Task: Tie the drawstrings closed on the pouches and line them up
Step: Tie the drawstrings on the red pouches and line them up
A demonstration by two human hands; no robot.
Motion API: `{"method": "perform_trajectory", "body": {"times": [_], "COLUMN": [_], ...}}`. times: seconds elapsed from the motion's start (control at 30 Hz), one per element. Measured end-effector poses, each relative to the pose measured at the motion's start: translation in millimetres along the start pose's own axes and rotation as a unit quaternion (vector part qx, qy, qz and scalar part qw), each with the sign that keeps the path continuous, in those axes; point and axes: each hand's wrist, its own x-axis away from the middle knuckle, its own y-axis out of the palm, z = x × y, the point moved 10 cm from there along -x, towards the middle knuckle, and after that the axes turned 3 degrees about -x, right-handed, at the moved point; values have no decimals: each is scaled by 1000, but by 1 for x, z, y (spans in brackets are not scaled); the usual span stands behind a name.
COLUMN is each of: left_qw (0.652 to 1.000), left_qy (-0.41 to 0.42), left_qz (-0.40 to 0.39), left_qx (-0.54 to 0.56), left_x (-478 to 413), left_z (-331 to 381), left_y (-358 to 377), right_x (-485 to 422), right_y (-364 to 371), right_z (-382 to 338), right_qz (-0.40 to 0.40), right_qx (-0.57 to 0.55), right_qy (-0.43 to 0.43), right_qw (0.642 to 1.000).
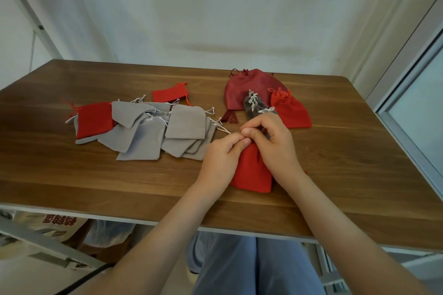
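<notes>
The left hand point(221, 158) and right hand point(273, 141) cover the mouth of the red pouch point(251, 175); its drawstring and any knot are hidden.

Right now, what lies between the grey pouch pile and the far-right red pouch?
Head view: the big dark-red tasselled pouch and, lying on it, a row of tied grey pouches.

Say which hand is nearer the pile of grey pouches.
Left. The left hand sits just right of the grey pouches; the right hand is further right, across the red pouch both grip.
</notes>
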Motion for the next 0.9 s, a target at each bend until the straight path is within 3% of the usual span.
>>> {"method": "perform_trajectory", "body": {"times": [0.17,0.3,0.4,0.63,0.9], "left_qw": [997,991,991,998,998], "left_qy": [6,-35,-32,24,-4], "left_qz": [-69,-96,-116,-66,-47], "left_qx": [31,83,65,-5,45], "left_x": [0,0,-2,-3,-4], "left_z": [5,-4,-7,-2,-5], "left_y": [11,15,18,14,8], "right_x": [-2,-1,1,4,3], "right_y": [-3,2,4,2,1], "right_z": [0,0,1,-13,-16], "right_qz": [-6,-34,-39,-33,-35], "right_qx": [-27,-51,-61,-74,-91], "right_qy": [-4,14,30,-8,-18], "right_qw": [1000,998,997,997,995]}}
